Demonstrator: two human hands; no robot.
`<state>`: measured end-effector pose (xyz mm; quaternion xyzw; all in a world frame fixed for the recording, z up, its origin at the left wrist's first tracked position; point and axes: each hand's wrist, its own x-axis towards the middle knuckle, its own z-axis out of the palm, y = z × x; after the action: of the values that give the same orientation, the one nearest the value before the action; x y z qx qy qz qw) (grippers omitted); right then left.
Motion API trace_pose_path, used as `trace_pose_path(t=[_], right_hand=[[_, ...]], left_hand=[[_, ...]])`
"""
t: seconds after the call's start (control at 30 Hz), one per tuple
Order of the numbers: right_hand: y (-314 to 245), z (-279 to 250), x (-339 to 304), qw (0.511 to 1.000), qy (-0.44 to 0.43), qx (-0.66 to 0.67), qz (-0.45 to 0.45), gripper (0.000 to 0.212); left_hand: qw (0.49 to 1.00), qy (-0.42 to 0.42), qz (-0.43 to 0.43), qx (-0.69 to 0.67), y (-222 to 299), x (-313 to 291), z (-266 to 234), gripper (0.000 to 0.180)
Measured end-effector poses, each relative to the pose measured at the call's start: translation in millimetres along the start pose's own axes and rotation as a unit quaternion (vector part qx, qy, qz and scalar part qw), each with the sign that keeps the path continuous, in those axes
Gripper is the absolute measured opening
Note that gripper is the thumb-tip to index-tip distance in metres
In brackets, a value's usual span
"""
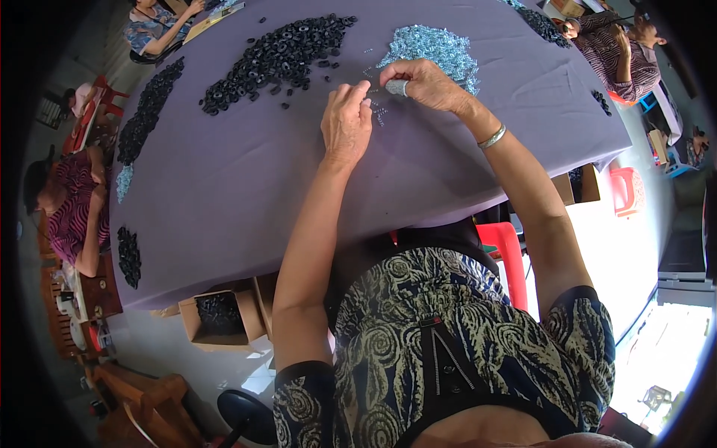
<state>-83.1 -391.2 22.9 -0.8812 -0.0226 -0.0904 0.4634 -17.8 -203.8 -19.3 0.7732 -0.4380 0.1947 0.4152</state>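
Both hands meet over the cloth-covered counter (224, 209), the left hand (346, 123) pinched narrow on a small metal part, the right hand (422, 84) closed around a grey piece, between black rings (280, 56) and silver screws (433, 48) heaped within easy reach.

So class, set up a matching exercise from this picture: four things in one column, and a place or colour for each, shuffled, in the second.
Things
1. large heap of black rings
2. pile of silvery small parts
3. bracelet
4. cardboard box

Places or colours
A. on the right wrist
B. on the floor beside the table, left of the person, holding black parts
C. on the purple tablecloth, beyond the left hand
D. shiny pale blue-silver, just beyond the right hand

Pairs: 1-C, 2-D, 3-A, 4-B
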Motion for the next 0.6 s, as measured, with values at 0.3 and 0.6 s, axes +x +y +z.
trace_pose_path(t=[0.3,0.6], right_hand=[[1,-3,1,0.986,-0.001,-0.164,-0.016,0.024],[19,-17,11,0.971,0.087,-0.222,-0.024,0.030]], left_hand=[[0.997,0.044,-0.059,-0.036,-16,-5,-1,0.030],[0.995,0.056,-0.077,-0.035,-19,-5,-3,0.029]])
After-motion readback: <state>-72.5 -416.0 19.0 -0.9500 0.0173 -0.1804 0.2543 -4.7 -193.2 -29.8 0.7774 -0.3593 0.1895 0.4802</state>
